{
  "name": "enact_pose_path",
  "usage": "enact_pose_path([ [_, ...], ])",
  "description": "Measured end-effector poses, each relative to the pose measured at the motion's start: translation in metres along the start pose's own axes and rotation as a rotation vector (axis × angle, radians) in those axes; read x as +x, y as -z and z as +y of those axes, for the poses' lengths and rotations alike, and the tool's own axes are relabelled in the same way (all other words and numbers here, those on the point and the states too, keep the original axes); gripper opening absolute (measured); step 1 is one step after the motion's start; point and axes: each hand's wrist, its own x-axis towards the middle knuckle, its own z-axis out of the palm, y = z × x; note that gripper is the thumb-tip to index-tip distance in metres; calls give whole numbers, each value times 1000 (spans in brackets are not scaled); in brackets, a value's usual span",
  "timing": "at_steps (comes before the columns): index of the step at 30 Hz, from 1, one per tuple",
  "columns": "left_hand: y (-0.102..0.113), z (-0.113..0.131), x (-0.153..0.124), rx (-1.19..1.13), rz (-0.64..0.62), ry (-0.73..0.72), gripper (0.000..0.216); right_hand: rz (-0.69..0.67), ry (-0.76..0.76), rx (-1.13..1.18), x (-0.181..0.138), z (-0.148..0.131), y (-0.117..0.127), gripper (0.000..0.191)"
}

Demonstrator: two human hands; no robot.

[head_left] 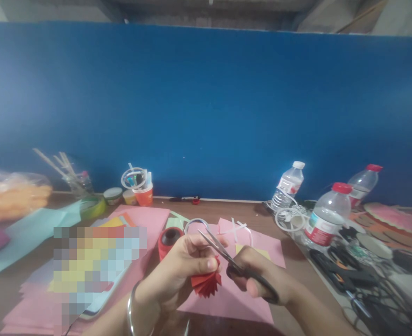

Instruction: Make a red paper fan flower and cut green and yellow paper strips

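Note:
In the middle foreground my left hand [186,263] pinches a pleated red paper fan [206,283], its zigzag edge spreading downward below the thumb. My right hand [258,270] grips black-handled scissors [223,249]. Their blades are parted and point up and left, just above the folded paper and close to my left fingertips. Whether the blades touch the paper, I cannot tell. Beneath both hands lies a pink paper sheet [240,305]. A spool of red thread [170,240] stands directly behind my left hand.
Left are stacked coloured papers [141,219], a partly blurred tray and an orange cup [144,195] of pens. A water bottle [328,214] stands right, among other bottles, black cables [377,294] and tools. A blue partition [206,102] closes off the back.

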Motion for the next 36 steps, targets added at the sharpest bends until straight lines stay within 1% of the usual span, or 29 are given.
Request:
enact_pose_path([
  [3, 2, 0, 1, 14, -6, -14, 27, 12, 2, 27, 0, -5, 1, 65],
  [7, 9, -1, 4, 125, 22, -18, 38, 66, 81, 155, 1, -8, 1, 70],
  [8, 11, -1, 5, 172, 41, -23, 40, 118, 94, 189, 1, -6, 2, 71],
  [10, 14, -1, 8, 291, 82, -23, 43, 280, 79, 203, 2, 2, 7, 69],
  [11, 16, -1, 9, 357, 105, -28, 45, 405, 40, 171, 3, 8, 11, 65],
  [12, 18, 0, 11, 423, 125, -29, 47, 480, -50, 94, 3, 16, 17, 57],
  [13, 19, -1, 12, 484, 146, -33, 48, 532, -207, -23, 3, 25, 22, 47],
  [15, 23, -2, 15, 576, 172, -55, 49, 726, -550, -315, 1, 46, 34, 33],
  [16, 25, -3, 16, 603, 179, -65, 49, 758, -609, -364, -1, 56, 39, 28],
  [18, 28, -7, 18, 630, 185, -81, 49, 800, -647, -421, -6, 73, 46, 20],
  [19, 30, -9, 19, 641, 185, -88, 48, 821, -650, -444, -8, 78, 48, 18],
  [21, 33, -12, 20, 665, 180, -98, 49, 862, -639, -486, -8, 79, 46, 21],
  [23, 35, -16, 20, 698, 173, -112, 49, 886, -584, -488, -3, 69, 37, 22],
  [24, 35, -18, 20, 718, 164, -114, 49, 881, -523, -466, 2, 61, 31, 20],
  [25, 36, -19, 20, 740, 147, -109, 49, 854, -405, -326, 8, 53, 24, 21],
  [26, 36, -21, 20, 762, 126, -103, 50, 788, -308, -135, 14, 45, 16, 26],
  [27, 36, -22, 20, 781, 103, -96, 50, 736, -252, 70, 20, 37, 9, 32],
  [28, 36, -24, 19, 797, 82, -88, 51, 672, -241, 252, 25, 30, 2, 36],
  [29, 36, -25, 19, 810, 65, -84, 52, 605, -239, 388, 29, 25, -4, 37],
  [30, 37, -27, 18, 820, 53, -81, 52, 578, -225, 474, 31, 21, -8, 34],
  [32, 38, -29, 18, 834, 46, -83, 50, 578, -208, 523, 34, 16, -13, 26],
  [34, 40, -31, 18, 829, 47, -93, 48, 617, -210, 462, 33, 16, -13, 20],
  [36, 42, -32, 19, 774, 54, -104, 47, 675, -206, 389, 32, 21, -10, 20],
])
